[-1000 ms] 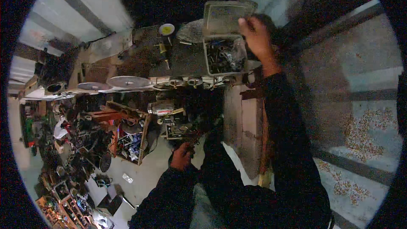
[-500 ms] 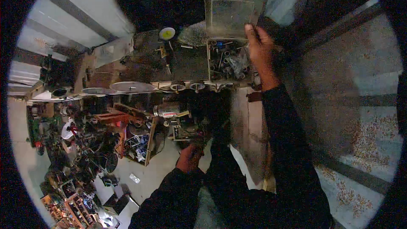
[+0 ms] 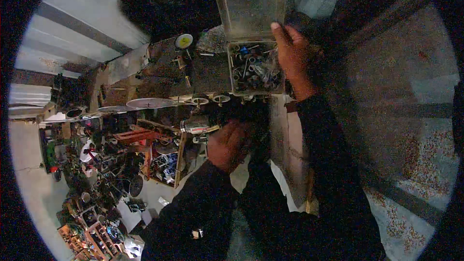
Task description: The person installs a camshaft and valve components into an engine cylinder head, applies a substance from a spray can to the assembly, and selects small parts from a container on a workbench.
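A clear plastic box (image 3: 258, 92) rests on the shelf ahead, its hinged lid (image 3: 252, 15) tipped up at the back. Inside lies a jumble of metal hardware (image 3: 247, 70), with sockets or rings, rods, a small blue piece and what looks like a clear plastic bag. My right hand (image 3: 296, 60) grips the lid's lower right corner, thumb on its face. Below the shelf edge, my left hand (image 3: 228, 146) is raised in front of dark space. Motion and shadow smear its fingers, so whether it holds anything is hidden.
On the shelf left of the box stand a round yellow-centred dish (image 3: 184, 41) and a small tool (image 3: 181, 63). Discs and rings line the shelf edge. Below are a silver cylinder (image 3: 194, 126), a wooden crate (image 3: 164, 164) and crowded parts on the floor. A wall rises at right.
My left hand has risen toward the shelf edge. My right hand stays at the lid, which appears slightly further left as the whole view has shifted.
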{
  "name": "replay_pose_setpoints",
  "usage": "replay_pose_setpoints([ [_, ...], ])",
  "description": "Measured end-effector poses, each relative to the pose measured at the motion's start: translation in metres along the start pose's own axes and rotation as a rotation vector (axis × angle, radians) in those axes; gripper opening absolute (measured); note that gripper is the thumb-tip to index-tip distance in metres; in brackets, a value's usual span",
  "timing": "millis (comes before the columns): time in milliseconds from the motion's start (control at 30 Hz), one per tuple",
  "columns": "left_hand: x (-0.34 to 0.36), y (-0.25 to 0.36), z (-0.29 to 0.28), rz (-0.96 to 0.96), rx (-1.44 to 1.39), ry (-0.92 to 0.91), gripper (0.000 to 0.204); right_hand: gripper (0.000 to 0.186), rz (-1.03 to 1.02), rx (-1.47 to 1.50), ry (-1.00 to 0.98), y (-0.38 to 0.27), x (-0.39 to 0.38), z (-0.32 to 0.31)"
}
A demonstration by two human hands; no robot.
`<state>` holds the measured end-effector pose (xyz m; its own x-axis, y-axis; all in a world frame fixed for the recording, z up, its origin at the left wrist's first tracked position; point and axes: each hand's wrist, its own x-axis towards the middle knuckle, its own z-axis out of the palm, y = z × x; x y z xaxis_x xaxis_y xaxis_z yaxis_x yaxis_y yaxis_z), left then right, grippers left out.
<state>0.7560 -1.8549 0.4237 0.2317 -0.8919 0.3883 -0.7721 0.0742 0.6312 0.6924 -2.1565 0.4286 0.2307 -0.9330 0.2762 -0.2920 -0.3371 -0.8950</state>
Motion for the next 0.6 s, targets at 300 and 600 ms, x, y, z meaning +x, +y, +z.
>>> replay_pose_setpoints([
  [300,0.124,0.02,0.007,-0.326,0.383,-0.113,0.038,0.045,0.032,0.082,0.003,-0.035,-0.014,-0.002],
  [600,0.127,-0.018,0.006,-0.384,-0.103,0.25,0.024,0.046,0.006,0.122,-0.037,-0.011,0.0,0.003],
])
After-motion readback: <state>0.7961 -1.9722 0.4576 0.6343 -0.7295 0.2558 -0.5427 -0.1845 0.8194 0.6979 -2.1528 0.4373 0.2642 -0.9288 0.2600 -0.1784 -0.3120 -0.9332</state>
